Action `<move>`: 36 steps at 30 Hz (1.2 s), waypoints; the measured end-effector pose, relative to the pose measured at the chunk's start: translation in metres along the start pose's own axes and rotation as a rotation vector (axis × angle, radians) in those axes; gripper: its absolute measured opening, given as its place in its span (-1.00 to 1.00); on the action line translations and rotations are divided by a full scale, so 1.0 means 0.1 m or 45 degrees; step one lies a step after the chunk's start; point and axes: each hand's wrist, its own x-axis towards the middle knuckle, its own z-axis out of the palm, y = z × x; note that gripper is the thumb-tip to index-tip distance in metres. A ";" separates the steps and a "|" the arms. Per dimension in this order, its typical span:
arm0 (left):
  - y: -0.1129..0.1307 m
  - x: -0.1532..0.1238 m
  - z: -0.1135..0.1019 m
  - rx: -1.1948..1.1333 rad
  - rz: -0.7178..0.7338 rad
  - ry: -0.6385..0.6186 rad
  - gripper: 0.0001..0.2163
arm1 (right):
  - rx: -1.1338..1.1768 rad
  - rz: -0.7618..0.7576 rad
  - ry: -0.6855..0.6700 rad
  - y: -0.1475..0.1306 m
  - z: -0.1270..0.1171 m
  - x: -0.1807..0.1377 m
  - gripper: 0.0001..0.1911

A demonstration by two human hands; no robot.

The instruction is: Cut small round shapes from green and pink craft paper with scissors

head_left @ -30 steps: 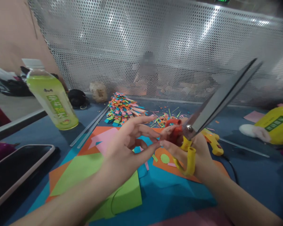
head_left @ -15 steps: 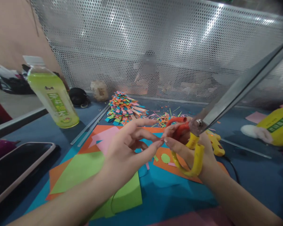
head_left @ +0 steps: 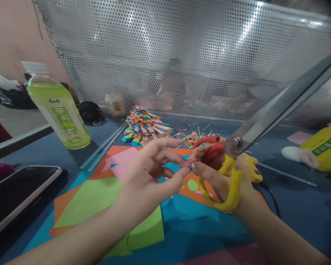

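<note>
Between the fingertips of both hands is a tiny pink piece of paper [head_left: 191, 162], mostly covered by the fingers. My left hand [head_left: 154, 173] pinches it from the left with thumb and forefinger. My right hand [head_left: 217, 176] meets it from the other side, and scissors [head_left: 234, 147] with one red and one yellow handle hang on that hand, blades pointing up and right. Beneath the hands lie sheets of coloured paper: green [head_left: 91, 200], blue [head_left: 187, 235], and an orange one carrying a small green scalloped disc [head_left: 192, 185].
Behind the hands stands a cone of layered paper strips [head_left: 143, 125], beside a heap of paper scraps [head_left: 194, 139]. A drink bottle [head_left: 59, 110] and a phone [head_left: 19, 198] are at left. A yellow bottle [head_left: 327, 147] lies at right; a perforated metal panel [head_left: 121, 48] closes the back.
The pink paper shows more between the fingertips now. The scissors have shifted slightly right and down with my right hand. The view has moved a little.
</note>
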 end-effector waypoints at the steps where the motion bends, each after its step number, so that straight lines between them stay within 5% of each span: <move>1: 0.01 0.00 0.00 -0.006 -0.005 0.006 -0.68 | 0.005 0.011 0.006 0.00 0.00 0.00 -0.70; 16: 0.03 -0.02 -0.02 0.012 0.077 0.071 -0.71 | 0.117 0.122 0.033 -0.06 0.00 0.01 -0.63; 23: 0.03 -0.02 -0.01 -0.002 0.068 0.047 -0.69 | 0.066 0.028 -0.001 0.02 0.01 -0.01 -0.64; 36: -0.01 0.03 -0.03 -0.284 -0.095 0.000 -0.69 | -0.031 0.052 -0.013 -0.11 -0.02 -0.01 -0.65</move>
